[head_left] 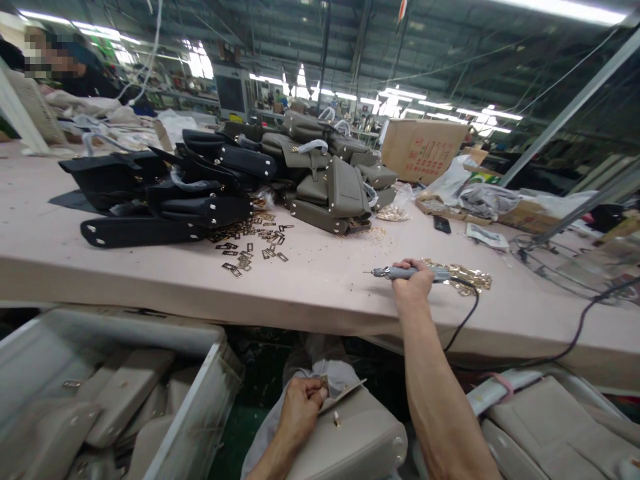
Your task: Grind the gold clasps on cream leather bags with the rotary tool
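Observation:
My right hand (413, 285) is wrapped round a grey electric screwdriver (441, 275) just above the table, its thin bit pointing left. A black cord hangs from the tool's rear. A taupe handbag (357, 437) rests on my lap, with a small metal stud on its front and shiny feet on its base. Low in the view, my left hand (300, 408) is closed on the bag's raised flap (343, 396). A small brassy piece (325, 383) shows by its fingertips. Behind the screwdriver lies a heap of gold-coloured metal parts (473, 277).
Black handbags (145, 193) and olive handbags (330, 190) are piled on the table (320, 293), near scattered metal frames (245, 257). Bins of taupe bags stand at left (200, 393) and right (510, 387). A cardboard box (425, 150) and a phone (442, 225) are farther back. One person is at far left.

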A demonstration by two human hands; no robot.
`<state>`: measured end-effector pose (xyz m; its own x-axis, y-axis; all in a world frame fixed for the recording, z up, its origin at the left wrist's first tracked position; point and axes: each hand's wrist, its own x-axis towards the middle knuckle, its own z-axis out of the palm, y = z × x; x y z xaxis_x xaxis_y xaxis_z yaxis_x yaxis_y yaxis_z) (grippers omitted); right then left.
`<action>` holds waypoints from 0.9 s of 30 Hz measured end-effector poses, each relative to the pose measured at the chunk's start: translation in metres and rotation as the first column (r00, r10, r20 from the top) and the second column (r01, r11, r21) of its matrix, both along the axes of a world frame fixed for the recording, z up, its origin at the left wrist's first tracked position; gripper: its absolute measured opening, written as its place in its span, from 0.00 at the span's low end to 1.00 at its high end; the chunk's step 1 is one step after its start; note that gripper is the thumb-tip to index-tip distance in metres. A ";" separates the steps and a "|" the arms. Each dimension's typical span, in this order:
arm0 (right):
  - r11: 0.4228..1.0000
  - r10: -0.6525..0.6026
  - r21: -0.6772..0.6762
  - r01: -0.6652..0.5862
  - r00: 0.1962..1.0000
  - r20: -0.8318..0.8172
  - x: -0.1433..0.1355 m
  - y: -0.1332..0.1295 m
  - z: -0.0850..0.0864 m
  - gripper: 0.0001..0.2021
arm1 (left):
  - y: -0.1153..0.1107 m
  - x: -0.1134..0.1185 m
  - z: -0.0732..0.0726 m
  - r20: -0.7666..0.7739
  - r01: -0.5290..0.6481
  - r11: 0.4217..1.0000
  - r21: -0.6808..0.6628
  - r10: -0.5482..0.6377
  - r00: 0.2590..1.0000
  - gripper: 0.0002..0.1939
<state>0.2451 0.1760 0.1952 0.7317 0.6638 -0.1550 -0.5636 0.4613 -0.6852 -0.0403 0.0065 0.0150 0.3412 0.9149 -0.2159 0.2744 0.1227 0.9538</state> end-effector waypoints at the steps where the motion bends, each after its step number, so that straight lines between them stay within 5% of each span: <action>1: 1.000 0.008 0.010 -0.008 1.000 -0.010 -0.004 -0.012 -0.002 0.10 | -0.001 0.000 0.001 0.010 -0.003 1.000 -0.012 0.003 1.000 0.14; 6: 0.992 0.120 0.040 -0.121 0.993 0.022 -0.038 -0.084 -0.031 0.09 | -0.007 -0.001 0.005 0.088 -0.062 0.997 -0.053 0.067 0.994 0.13; 13: 0.968 0.214 -0.163 -0.192 0.967 0.136 -0.101 -0.158 -0.087 0.07 | -0.013 -0.002 -0.014 0.175 -0.057 0.973 -0.224 0.097 0.980 0.12; 27: 0.963 0.217 -0.213 -0.162 0.938 0.269 -0.125 -0.178 -0.108 0.09 | -0.015 0.004 0.000 0.069 -0.169 0.953 -0.253 0.192 0.979 0.12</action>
